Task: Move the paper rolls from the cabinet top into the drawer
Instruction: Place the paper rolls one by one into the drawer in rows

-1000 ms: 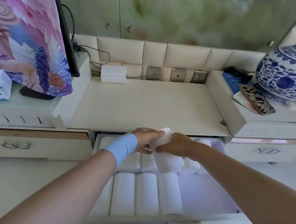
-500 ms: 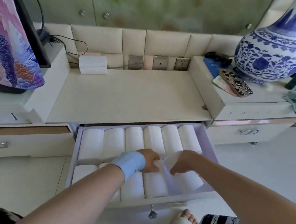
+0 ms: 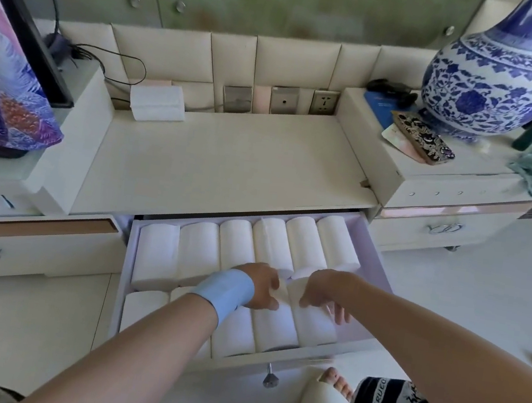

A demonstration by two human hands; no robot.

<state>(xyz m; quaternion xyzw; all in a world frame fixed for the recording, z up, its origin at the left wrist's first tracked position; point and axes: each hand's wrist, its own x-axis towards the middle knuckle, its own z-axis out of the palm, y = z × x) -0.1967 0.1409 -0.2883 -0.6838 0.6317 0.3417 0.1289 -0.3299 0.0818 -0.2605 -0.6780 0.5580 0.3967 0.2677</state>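
The drawer [image 3: 377,249] under the cabinet top [image 3: 229,162] stands pulled out, packed with white paper rolls in two rows. Several fill the back row [image 3: 235,244]. Both my hands hover over the front row's right end. My right hand [image 3: 323,293] has its fingers spread, touching the last roll [image 3: 312,324], which lies flat in the row. My left hand [image 3: 261,290], with a blue wristband, rests against the same roll's far end and the neighbouring roll [image 3: 274,331]. My left forearm hides part of the front row.
A white tissue pack [image 3: 157,102] and a cable lie at the back left of the cabinet top. A blue-and-white vase [image 3: 493,69], a phone [image 3: 423,137] and a cloth sit on the right unit. A screen [image 3: 8,66] stands left. My foot [image 3: 331,389] is under the drawer front.
The roll held up by both hands at the cabinet edge came down into the front row's right end. My right fingers have opened over it. The view shifted down and right.
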